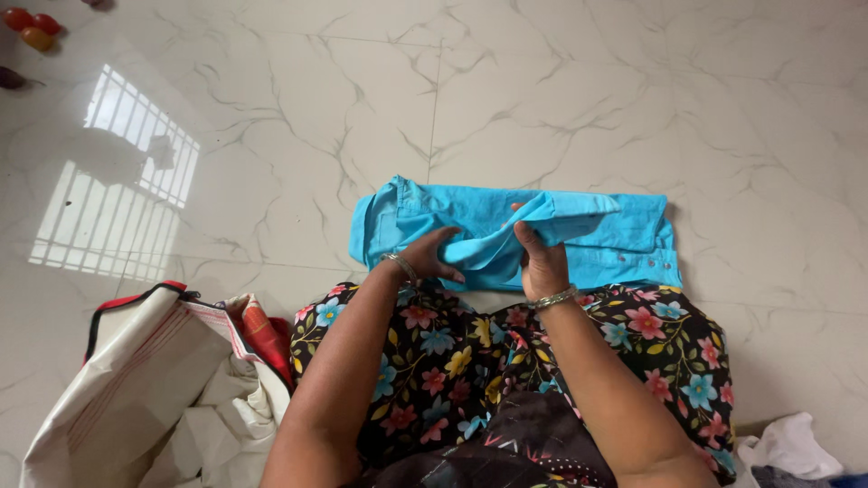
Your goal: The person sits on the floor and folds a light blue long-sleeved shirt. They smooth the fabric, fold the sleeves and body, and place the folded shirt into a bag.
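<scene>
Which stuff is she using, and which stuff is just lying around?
In use: blue shirt, left hand, right hand.
Lying about: white bag, white cloth, red balls, floor.

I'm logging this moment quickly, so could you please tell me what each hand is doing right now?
Left hand: closed on a fold of the blue shirt.
Right hand: closed, pinching the same shirt's fabric.

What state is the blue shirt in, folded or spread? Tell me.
Partly folded: the blue shirt lies as a narrow band on the floor, both hands gripping a fold.
</scene>
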